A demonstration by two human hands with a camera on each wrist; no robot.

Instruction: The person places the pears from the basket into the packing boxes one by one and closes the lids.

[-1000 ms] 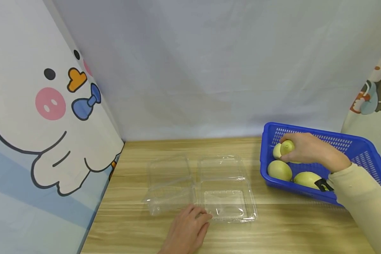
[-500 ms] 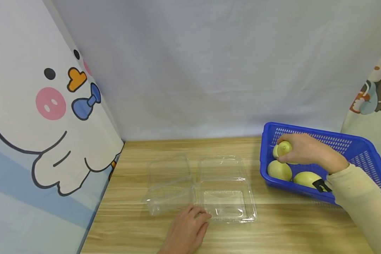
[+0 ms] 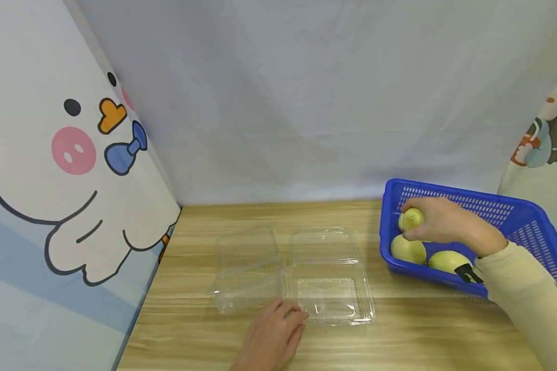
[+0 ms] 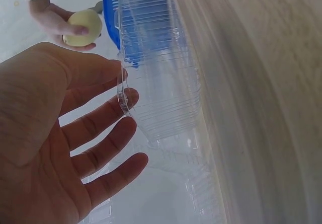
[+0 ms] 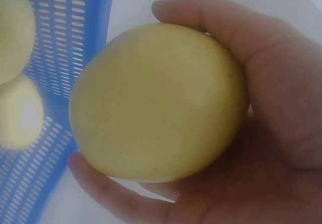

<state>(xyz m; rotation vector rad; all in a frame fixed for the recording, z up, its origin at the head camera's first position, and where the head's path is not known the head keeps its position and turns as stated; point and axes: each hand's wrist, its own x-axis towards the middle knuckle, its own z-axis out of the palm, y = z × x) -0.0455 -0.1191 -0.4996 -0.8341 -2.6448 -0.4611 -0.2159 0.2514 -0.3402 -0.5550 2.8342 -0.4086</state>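
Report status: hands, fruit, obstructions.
Right hand grips round yellow-green fruit above blue plastic basket. Left hand open, fingers on clear plastic clamshell box. Nothing seen blocking.

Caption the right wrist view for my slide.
Right hand grips a yellow fruit above the blue basket.

Left hand [image 3: 273, 337] flat — right hand [image 3: 447, 222] cupped

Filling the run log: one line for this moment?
right hand: grips pear over basket | left hand: touches clamshell
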